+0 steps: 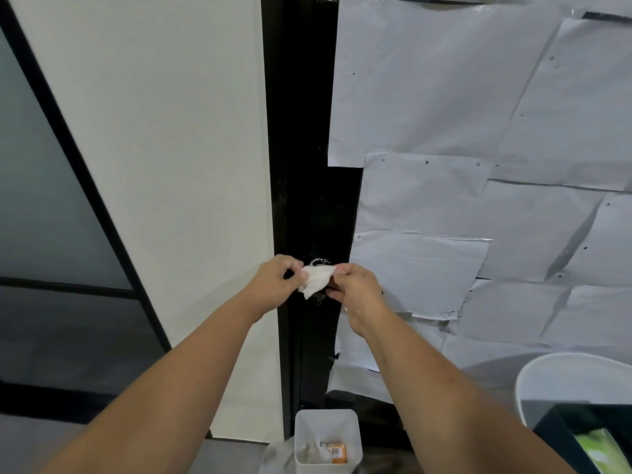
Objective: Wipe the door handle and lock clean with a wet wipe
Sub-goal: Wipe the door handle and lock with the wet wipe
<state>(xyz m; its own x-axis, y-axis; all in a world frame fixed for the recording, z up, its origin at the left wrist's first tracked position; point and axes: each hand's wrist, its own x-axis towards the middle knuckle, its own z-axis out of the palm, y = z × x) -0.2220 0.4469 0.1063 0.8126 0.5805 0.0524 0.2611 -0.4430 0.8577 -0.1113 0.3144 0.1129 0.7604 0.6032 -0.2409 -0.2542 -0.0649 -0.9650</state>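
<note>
Both hands meet in front of the dark door, holding one white wipe (317,279) between them. The left hand (275,280) pinches the wipe's left edge between thumb and fingers; the right hand (355,292) pinches its upper right corner the same way, the remaining fingers curled below. The wipe hangs crumpled and slack between the two grips, just in front of the handle (319,262), of which only a shiny metal arc shows above the wipe. The lock is hidden behind the wipe and hands, so its state cannot be told.

The door (304,165) is a narrow black strip running top to bottom. Left of it is a pale wall (171,131), and right of it overlapping sheets of white paper (461,114) cover the surface. Below the hands, a small white bin (328,443) stands on the floor with crumpled scraps and an orange packet inside. At lower right are a round white rim (564,367) and a dark box (561,425) with something green in it.
</note>
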